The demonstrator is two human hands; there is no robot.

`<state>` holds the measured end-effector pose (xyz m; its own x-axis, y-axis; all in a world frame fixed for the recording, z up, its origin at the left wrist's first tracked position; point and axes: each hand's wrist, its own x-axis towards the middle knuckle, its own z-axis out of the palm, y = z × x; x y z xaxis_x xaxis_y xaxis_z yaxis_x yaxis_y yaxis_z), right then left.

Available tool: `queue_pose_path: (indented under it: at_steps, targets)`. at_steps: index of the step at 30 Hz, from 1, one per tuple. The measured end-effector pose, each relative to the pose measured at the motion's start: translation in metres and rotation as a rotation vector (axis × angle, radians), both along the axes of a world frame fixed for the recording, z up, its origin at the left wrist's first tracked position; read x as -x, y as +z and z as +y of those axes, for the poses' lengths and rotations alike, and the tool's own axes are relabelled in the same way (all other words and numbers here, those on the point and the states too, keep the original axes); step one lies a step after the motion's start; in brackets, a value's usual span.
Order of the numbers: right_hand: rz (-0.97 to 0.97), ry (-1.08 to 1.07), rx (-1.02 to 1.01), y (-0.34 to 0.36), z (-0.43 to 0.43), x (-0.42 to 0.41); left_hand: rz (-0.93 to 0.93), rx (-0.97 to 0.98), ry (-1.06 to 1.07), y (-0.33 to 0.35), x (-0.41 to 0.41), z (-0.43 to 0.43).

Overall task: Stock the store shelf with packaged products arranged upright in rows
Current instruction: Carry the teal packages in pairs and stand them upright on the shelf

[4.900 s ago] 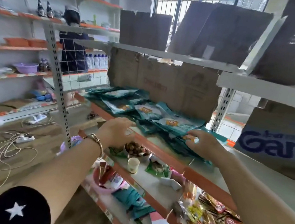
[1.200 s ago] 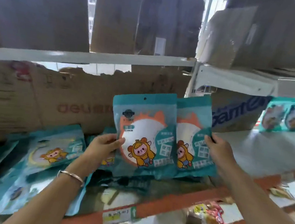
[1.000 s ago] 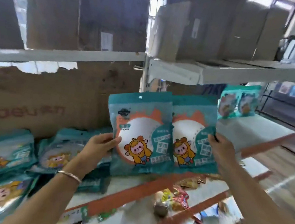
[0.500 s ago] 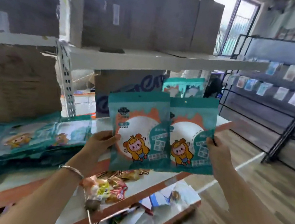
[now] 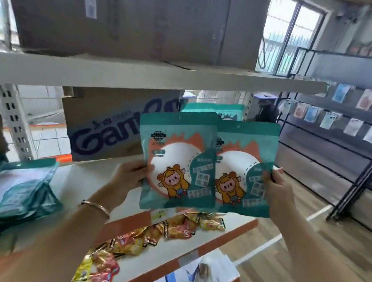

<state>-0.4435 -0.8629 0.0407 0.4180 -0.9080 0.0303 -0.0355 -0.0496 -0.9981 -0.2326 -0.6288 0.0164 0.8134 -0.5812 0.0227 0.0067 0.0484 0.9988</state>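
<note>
**You:** Where were my hands?

**Spotter:** Your left hand (image 5: 131,176) was clamped on the left edge of the first pouch (image 5: 177,161), thumb across its front. Your right hand (image 5: 276,189) pinched the right edge of the second pouch (image 5: 245,170).

**You:** How did the two sit?

**Spotter:** You held both upright, side by side, in the air in front of the shelf (image 5: 89,175). The first pouch overlapped the left edge of the second. Neither touched the board.

**You:** What was around them, biggest first?

**Spotter:** Brown cartons (image 5: 126,13) filled the upper board (image 5: 141,76) above you. A dark display rack (image 5: 349,130) stood well apart at your right, with small packets hung on it. The white shelf with its orange lip ran below your hands. At its back stood a blue-lettered carton (image 5: 110,125). At your left a flat stack (image 5: 3,191) of the same teal pouches lay on the shelf. Behind the pair you held, standing pouches (image 5: 213,109) showed at the back of the shelf. How many there were, I couldn't tell. One level down, red and yellow snack packets (image 5: 167,229) lay scattered. Smallest of all, a thin bangle (image 5: 95,207) circled your left wrist.
</note>
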Motion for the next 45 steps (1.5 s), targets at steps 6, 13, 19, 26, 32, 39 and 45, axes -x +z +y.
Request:
queue_pose_path:
  at_steps: [6,13,19,26,32,39,45]
  targets:
    - [0.003,0.028,0.017,0.005,-0.085,-0.032,0.005,0.014,0.032,0.006,-0.015,-0.069]
    - [0.018,0.073,-0.049,-0.006,-0.169,-0.064,0.001,-0.041,0.115,0.001,-0.027,-0.133]
    - [0.036,0.196,-0.038,-0.010,-0.253,-0.082,-0.004,-0.069,0.245,-0.013,-0.024,-0.202]
    - [0.058,0.376,0.016,-0.009,-0.331,-0.095,-0.087,-0.126,0.431,-0.022,-0.011,-0.271]
    - [0.068,0.456,-0.005,-0.025,-0.371,-0.129,-0.081,-0.151,0.541,-0.040,-0.021,-0.298]
    - [0.055,0.494,-0.006,-0.047,-0.401,-0.193,-0.105,-0.181,0.598,-0.050,-0.067,-0.318]
    - [-0.013,0.511,-0.060,-0.071,-0.416,-0.251,-0.167,-0.216,0.656,-0.069,-0.108,-0.326]
